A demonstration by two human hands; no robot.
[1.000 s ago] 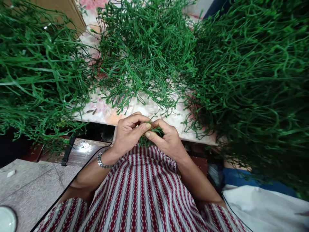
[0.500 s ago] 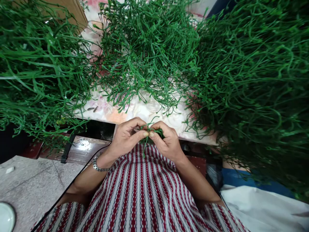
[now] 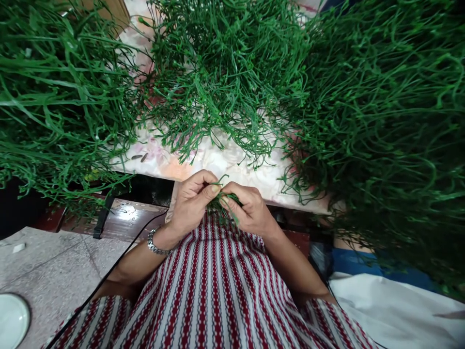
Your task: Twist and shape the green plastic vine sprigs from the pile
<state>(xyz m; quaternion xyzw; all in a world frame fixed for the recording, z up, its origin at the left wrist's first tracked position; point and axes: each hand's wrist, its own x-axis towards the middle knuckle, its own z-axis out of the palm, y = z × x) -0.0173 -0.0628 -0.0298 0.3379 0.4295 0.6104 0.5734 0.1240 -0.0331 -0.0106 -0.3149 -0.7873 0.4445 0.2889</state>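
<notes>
Thin green plastic-looking stems (image 3: 227, 209) are bunched between my two hands, just in front of the striped apron. My left hand (image 3: 194, 201) pinches them between thumb and forefinger, with a short tip standing up above the thumb. Close beside it, my right hand (image 3: 249, 206) is closed round the stems with its thumb against the curled fingers. A loose pile of similar green stems (image 3: 225, 72) lies beyond my hands on the flowered cloth (image 3: 236, 169). The fingers partly hide the stems they hold.
Large heaps of green stems rise at the left (image 3: 54, 97) and right (image 3: 385, 121). A cardboard box (image 3: 109, 14) stands at the back left. Two small brown pieces lie near the cloth's edge. A white round dish (image 3: 12, 320) is at the lower left, white fabric (image 3: 395, 310) at the lower right.
My left thumb has moved slightly up and back from my right thumb. The held stems now slant down to the right instead of hanging straight below the thumbs. The view has shifted slightly.
</notes>
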